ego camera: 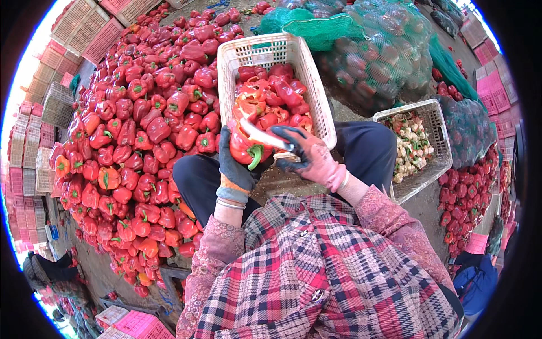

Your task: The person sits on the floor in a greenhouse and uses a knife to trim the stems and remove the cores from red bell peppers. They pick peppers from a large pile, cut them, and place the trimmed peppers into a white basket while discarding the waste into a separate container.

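Note:
My left hand [235, 163], in a dark-coated work glove, grips a red bell pepper [241, 146] with its green stem toward me. In my right hand [307, 156], also gloved, is a knife [264, 135]; its pale, blurred blade lies across the pepper's upper side. Whether the blade has entered the flesh I cannot tell. Just beyond both hands, a white plastic crate [313, 84] holds cut red pepper pieces [271, 95]. To the right of my knee, a dirty pale crate [444, 144] contains cut-out pepper cores [413, 146] with green stems.
A large heap of whole red peppers [144, 127] spreads along my left side. Green mesh sacks [381, 55] full of peppers stand at the far right. More loose peppers [465, 199] lie beyond the core crate. Stacked plastic crates [31, 144] line the left edge.

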Tool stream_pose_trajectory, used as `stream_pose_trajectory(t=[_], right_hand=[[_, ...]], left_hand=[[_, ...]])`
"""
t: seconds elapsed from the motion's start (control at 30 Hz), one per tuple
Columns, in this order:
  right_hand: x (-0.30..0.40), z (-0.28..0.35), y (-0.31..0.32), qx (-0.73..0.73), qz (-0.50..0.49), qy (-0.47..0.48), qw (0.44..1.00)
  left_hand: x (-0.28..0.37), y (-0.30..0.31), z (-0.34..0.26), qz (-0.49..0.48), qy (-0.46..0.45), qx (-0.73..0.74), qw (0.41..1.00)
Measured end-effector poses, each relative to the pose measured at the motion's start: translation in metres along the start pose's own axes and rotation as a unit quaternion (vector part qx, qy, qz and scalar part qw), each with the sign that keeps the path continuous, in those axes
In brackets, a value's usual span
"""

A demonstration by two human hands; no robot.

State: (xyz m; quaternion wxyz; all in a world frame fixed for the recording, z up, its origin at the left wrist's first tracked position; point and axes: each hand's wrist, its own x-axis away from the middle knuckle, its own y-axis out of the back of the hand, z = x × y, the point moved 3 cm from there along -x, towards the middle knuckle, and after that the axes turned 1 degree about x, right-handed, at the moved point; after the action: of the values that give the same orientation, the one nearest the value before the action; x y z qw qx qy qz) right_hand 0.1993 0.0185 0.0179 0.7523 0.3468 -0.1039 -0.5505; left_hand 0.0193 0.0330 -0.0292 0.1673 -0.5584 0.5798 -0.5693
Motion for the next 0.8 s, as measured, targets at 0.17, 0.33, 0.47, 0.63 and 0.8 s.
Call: stream_pose_trajectory(t=[0.17,0.33,0.47,0.63,0.8], right_hand=[[-0.008,0.027,-0.007,0.073,0.043,0.101,0.991],[0.012,0.018,-0.022,-0.043,0.005,0.078,0.996],[0.028,0.011,-0.027,-0.120,0.000,0.017,0.993],[0.055,-0.021,-0.058,-0.362,-0.057,-0.103,0.925],[0.048,-0.027,-0.052,-0.447,-0.020,-0.201,0.871]], left_hand=[[0.015,0.002,0.012,0.025,0.078,-0.006,0.997],[0.018,0.007,0.024,0.002,-0.025,-0.005,1.000],[0.026,0.003,0.029,0.080,-0.086,-0.064,0.991],[0.043,-0.040,0.025,0.052,-0.166,-0.252,0.952],[0.024,-0.016,0.027,0.038,-0.157,-0.128,0.979]])
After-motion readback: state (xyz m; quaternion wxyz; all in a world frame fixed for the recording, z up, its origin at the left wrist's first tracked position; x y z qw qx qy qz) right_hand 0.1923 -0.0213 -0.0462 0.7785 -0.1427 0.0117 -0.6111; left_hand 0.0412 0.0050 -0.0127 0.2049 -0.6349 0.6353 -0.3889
